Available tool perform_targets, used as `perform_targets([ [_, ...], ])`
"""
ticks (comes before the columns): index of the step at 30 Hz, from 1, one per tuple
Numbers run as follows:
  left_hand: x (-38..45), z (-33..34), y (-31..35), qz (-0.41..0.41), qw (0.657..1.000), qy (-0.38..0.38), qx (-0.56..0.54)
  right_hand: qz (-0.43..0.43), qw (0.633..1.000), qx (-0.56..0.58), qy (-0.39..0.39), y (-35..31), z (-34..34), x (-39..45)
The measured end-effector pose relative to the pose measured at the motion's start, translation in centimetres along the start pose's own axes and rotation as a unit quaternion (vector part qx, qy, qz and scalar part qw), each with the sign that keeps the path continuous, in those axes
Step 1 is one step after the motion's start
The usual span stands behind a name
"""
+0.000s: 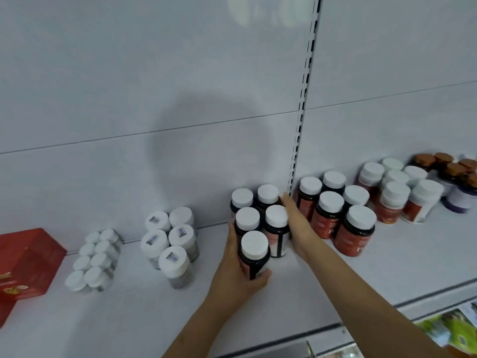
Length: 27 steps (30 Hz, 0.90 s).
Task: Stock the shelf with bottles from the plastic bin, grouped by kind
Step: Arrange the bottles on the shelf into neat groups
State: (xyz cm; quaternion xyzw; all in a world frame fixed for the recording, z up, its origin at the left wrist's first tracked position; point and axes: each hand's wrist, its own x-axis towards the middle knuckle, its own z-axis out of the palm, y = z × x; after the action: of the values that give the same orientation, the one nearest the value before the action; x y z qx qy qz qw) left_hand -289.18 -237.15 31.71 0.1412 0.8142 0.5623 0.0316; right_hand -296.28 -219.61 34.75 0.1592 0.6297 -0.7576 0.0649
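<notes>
currently the left hand (238, 264) grips an upright dark bottle (254, 254) at the near end of its group's left column; right hand (294, 220), fingers straight, braces the right column (276, 228)

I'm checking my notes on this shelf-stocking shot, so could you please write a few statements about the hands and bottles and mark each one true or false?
1. The left hand grips the front dark bottle of the middle group. True.
2. The right hand holds a bottle lifted off the shelf. False: its straight fingers lie against the right side of the dark bottle group.
3. A red box stands at the shelf's left end. True.
4. All the bottle caps are white. False: the bottles at far right have brown caps.
5. The held bottle lies on its side. False: it is upright.
</notes>
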Motion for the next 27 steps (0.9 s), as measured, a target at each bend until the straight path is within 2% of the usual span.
perform_targets([
  [3, 0.4, 1.2, -0.2, -0.006, 0.999, 0.025, -0.019, -0.009, 0.995, 0.035, -0.090, -0.5, -0.5, 0.3],
  [5, 0.5, 1.7, -0.5, -0.018, 0.998, 0.055, -0.017, -0.025, 0.991, 0.052, -0.117, -0.3, 0.0, 0.2],
  [10, 0.9, 1.9, -0.2, 0.001, 0.996, 0.092, 0.017, -0.062, 0.989, 0.096, -0.095, 3.1, 0.0, 0.3],
  [17, 1.3, 0.8, 0.8, -0.002, 0.999, 0.052, 0.006, -0.131, 0.986, 0.009, -0.101, 4.4, -0.5, 1.0],
  [21, 1.4, -0.1, 1.1, -0.018, 1.000, 0.007, 0.014, -0.151, 0.985, 0.031, -0.075, 4.6, -0.6, 0.1],
  [27, 1.4, 0.0, 0.9, -0.016, 0.999, 0.018, 0.029, -0.193, 0.980, 0.006, -0.054, 5.2, -0.8, 0.0],
])
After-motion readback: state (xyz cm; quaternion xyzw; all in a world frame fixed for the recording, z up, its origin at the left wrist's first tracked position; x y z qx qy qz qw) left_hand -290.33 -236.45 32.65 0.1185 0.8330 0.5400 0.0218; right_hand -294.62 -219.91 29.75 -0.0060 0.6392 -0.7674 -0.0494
